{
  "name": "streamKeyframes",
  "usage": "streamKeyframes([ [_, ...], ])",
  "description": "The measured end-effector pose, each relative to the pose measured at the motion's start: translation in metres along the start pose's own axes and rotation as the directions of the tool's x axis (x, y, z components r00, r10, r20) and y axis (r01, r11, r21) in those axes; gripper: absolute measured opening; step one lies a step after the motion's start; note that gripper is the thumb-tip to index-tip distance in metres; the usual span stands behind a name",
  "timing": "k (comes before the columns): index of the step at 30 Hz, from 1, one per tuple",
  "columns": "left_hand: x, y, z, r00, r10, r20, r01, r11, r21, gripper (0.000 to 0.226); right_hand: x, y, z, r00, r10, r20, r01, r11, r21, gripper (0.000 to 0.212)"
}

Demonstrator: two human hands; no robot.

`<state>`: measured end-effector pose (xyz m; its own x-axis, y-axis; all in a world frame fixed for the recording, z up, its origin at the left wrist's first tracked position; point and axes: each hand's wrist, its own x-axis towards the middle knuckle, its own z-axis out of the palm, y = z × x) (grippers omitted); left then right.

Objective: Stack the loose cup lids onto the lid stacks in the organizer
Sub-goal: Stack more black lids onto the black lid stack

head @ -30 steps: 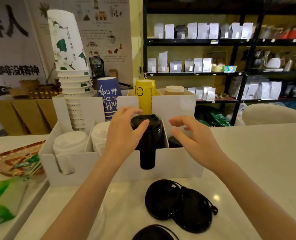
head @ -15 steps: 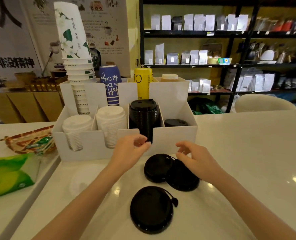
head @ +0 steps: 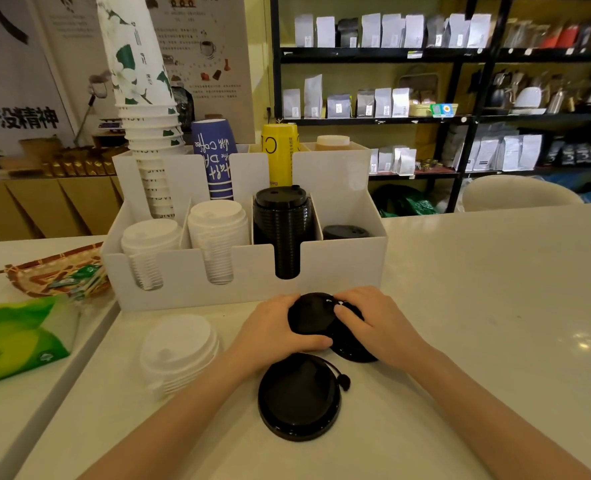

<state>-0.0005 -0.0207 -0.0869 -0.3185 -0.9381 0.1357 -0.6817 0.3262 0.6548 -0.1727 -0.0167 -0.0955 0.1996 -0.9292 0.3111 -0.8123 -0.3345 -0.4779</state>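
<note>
A white organizer (head: 342, 271) stands on the counter with two white lid stacks (head: 217, 223), a tall black lid stack (head: 282, 216) and a low black stack (head: 344, 232). Just in front of it, my left hand (head: 273, 330) and my right hand (head: 373, 320) both grip a loose black lid (head: 309, 315), which overlaps a second black lid (head: 352, 351). A third black lid (head: 297, 396) with a tethered plug lies nearer to me. A small pile of white lids (head: 178, 348) sits to the left of my hands.
Paper cup stacks (head: 141, 98) rise from the organizer's back row. A woven basket (head: 44, 275) and a green tissue pack (head: 17, 337) lie at the left. A dark shelf unit (head: 443, 116) and a chair (head: 515, 194) stand behind the counter.
Both hands came down from the black stack in the organizer to the counter and closed on the rear loose black lid. The camera tilted down.
</note>
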Motion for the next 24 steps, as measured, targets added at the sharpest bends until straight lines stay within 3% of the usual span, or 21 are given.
streamKeyframes([
  [5, 0.001, 0.008, -0.008, 0.997, 0.059, -0.056, -0.060, 0.998, -0.015, 0.064, 0.000, -0.005, -0.005, 0.999, 0.006, -0.046, -0.003, 0.998, 0.065, 0.030],
  [10, -0.001, 0.022, -0.024, 0.962, 0.112, -0.249, -0.119, 0.993, -0.016, 0.075, 0.006, -0.020, -0.020, 0.994, 0.040, -0.106, -0.014, 0.971, 0.239, 0.029],
  [24, 0.039, 0.053, -0.088, 0.811, 0.154, -0.564, -0.251, 0.963, -0.097, 0.057, 0.078, -0.056, -0.078, 0.937, -0.110, -0.332, 0.232, 0.905, 0.357, 0.027],
])
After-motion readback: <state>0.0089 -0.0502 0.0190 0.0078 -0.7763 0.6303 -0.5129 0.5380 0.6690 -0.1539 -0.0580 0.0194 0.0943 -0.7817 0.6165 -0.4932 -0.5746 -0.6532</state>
